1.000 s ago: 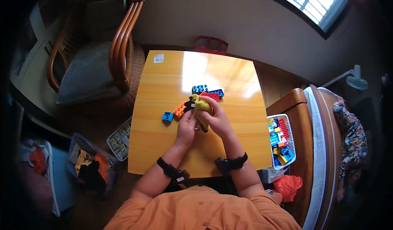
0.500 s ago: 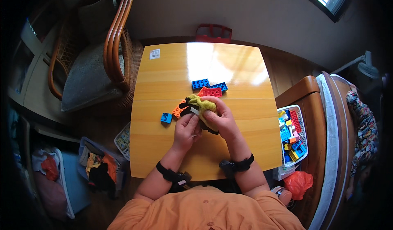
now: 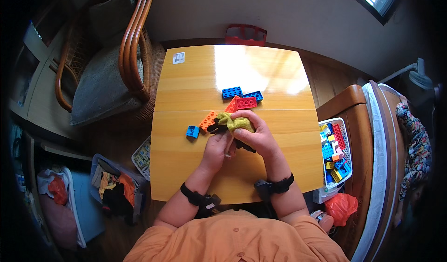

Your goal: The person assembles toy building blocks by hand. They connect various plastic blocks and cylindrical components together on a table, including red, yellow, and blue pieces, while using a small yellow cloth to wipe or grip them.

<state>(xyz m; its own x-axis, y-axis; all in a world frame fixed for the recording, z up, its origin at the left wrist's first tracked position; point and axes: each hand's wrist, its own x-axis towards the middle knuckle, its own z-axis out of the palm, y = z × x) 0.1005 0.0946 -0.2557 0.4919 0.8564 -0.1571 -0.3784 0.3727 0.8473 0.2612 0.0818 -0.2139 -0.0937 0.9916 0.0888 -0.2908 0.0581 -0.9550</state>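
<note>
A small soft yellow and black plush-like thing (image 3: 226, 120) is held between my hands above the middle of the table. My right hand (image 3: 258, 135) is closed round its yellow part, thumb on top. Pressed against its black lower side is my left hand (image 3: 215, 149), its fingers pinched together; a thin pale strip shows by them, too small to name. Just beyond lie toy bricks: an orange brick (image 3: 207, 121), a light blue brick (image 3: 192, 132), a red brick (image 3: 246, 103) over another orange brick (image 3: 231, 104), and two blue bricks, one nearer left (image 3: 232, 92) and one right (image 3: 253, 95).
The wooden table (image 3: 181, 85) has a white sticker at its far left corner. A white basket of bricks (image 3: 346, 136) stands by its right edge, near a red plastic bag (image 3: 341, 209). At left are a rattan chair (image 3: 135, 43) and a clothes bin (image 3: 100, 162).
The yellow and black thing has turned in my hands, and its white tag no longer shows. My left fingers have shifted lower along it. The whole view has shifted slightly.
</note>
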